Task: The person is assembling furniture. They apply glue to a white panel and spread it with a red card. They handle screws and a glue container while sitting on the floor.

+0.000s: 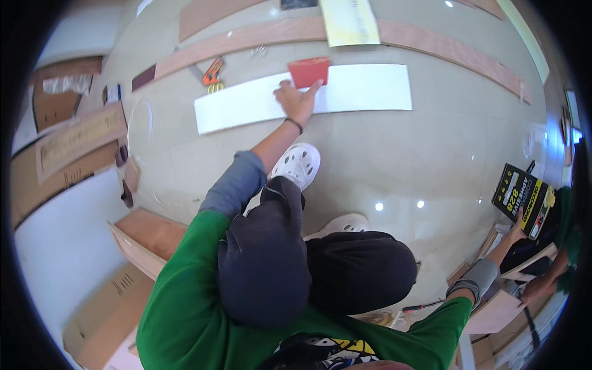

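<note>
My left hand (pixel 297 103) reaches forward over a long white board (pixel 367 87) lying on the floor. Its thumb and fingers are around the lower part of a red flat-sided piece (pixel 309 72), wider at the top, which I cannot name more exactly. Far out to the right, my right hand (pixel 517 232) grips the lower edge of a black and yellow adhesive container (pixel 523 200), tilted. Its fingers are partly hidden.
An orange-handled tool (pixel 213 71) lies left of the white board. Beyond are a long wooden strip (pixel 265 34) and a yellowish sheet (pixel 349 22). Cartons (pixel 105 305) and a wooden drawer-like box (pixel 151 237) stand left. At right, another person's hand (pixel 538 288) is beside a panel (pixel 495 313).
</note>
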A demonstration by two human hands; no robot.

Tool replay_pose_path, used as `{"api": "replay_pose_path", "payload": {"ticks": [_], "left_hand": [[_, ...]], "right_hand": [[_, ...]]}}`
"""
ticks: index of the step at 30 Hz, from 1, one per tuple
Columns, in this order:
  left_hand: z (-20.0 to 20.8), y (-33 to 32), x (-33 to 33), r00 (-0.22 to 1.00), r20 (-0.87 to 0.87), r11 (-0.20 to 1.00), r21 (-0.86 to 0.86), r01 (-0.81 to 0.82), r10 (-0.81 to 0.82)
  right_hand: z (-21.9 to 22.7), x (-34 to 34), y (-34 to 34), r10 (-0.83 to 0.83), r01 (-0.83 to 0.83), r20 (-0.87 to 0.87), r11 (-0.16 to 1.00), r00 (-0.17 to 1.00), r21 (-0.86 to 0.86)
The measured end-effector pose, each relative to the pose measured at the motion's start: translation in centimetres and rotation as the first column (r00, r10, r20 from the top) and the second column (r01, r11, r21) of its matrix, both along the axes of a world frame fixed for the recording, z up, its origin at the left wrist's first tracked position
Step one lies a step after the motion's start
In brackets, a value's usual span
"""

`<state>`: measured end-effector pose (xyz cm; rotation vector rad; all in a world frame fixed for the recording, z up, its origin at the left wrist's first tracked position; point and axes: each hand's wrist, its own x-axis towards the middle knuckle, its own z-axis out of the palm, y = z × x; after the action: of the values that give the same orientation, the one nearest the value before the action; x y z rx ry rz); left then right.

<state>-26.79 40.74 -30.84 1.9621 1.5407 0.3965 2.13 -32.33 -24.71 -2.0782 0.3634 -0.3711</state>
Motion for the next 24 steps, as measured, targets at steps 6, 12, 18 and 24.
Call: {"api": "replay_pose_path", "payload": {"ticks": [6, 12, 18, 24], "left_hand": [[1.5, 0.4, 2.1, 0.995, 0.088, 0.990, -0.137, -0.033, 0.046], [-4.1, 5.7, 2.4, 0.945, 0.235, 0.916, -0.380, -0.127, 0.229], [1.4, 2.9, 2.8, 0.994, 0.104, 0.982, -0.190, -0.004, 0.024], [3.6, 6.5, -3.4, 0.763, -0.245, 0.757, 0.142, 0.638, -0.598]], "right_hand": [[3.0, -3.4, 9.0, 0.074, -0.036, 0.288, 0.990, 0.955, -0.134], [4.4, -10.7, 19.8, 0.235, -0.254, 0.288, 0.967, 0.928, 0.031], [2.9, -17.5, 25.3, 0.141, -0.151, 0.194, 0.988, 0.971, 0.036], [-3.4, -27.4, 31.3, -0.158, 0.161, -0.065, 0.986, 0.985, 0.042]]}}
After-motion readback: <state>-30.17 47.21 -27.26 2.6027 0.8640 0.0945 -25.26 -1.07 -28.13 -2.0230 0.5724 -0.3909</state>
